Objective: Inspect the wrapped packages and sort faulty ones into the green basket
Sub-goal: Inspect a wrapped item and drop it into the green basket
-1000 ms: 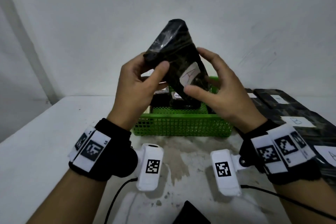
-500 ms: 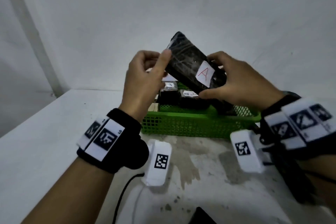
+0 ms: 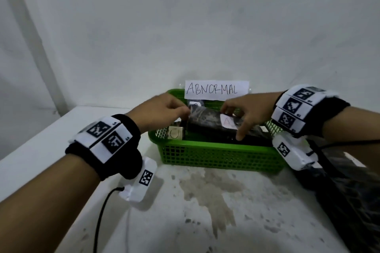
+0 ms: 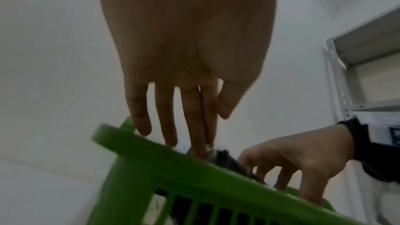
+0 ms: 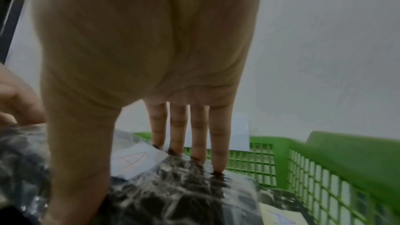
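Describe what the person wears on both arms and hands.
Both hands bare: left hand, right hand. Each wrist carries a black band topped with white blocks bearing black square-code markers. A white camera unit with a code marker hangs beneath each wrist, trailing a black cable.

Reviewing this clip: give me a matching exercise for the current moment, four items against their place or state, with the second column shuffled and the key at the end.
Items:
1. package labelled A
2. ABNORMAL sign
3. green basket
4. package labelled U

Places or states:
a. lying in the basket's left end
b. standing at the basket's far rim
c. held between the left hand and the right hand over the basket
d. sitting on the stained white table

Pairs: 1-c, 2-b, 3-d, 4-a
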{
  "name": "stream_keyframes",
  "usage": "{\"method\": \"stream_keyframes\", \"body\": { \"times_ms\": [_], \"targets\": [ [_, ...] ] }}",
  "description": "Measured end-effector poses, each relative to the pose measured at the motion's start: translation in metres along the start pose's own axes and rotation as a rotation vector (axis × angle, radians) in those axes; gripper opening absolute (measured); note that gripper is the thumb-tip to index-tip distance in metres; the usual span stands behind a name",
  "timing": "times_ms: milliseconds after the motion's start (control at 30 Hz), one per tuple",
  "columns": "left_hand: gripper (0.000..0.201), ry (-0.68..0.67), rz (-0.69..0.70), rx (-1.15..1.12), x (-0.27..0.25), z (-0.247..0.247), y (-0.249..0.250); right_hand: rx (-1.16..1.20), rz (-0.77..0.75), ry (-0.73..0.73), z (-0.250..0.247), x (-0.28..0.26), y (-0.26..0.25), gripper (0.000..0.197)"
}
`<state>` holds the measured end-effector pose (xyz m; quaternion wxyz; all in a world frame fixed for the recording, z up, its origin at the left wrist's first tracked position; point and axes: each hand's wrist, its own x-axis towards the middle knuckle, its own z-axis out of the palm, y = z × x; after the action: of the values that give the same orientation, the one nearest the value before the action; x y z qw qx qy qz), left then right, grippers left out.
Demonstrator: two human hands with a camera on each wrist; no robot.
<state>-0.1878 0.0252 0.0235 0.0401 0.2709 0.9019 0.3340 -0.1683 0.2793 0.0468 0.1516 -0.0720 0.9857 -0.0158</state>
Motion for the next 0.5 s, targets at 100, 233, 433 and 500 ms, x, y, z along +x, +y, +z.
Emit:
{"method": "stream_keyframes", "body": {
  "times_ms": [100,233,433,500],
  "targets": [
    [0.035,-0.235,-0.04,0.159,0.007,0.003,0.001,-0.11,0.017,-0.085,0.004,0.006,0.006,0.083],
    [0.044,-0.43,-0.088,0.422,0.019,0.002,0.02,-0.165,-0.056,-0.067,0.002,0.013,0.003,0.052],
    [0.048,-0.574,-0.127,0.63,0.03,0.009,0.042,-0.088,-0.104,-0.367,-0.02,0.041,-0.012,0.027],
    [0.046,-0.547,-0.121,0.658,0.033,0.013,0.044,-0.047,-0.127,-0.409,-0.019,0.05,-0.022,0.036]
  ]
}}
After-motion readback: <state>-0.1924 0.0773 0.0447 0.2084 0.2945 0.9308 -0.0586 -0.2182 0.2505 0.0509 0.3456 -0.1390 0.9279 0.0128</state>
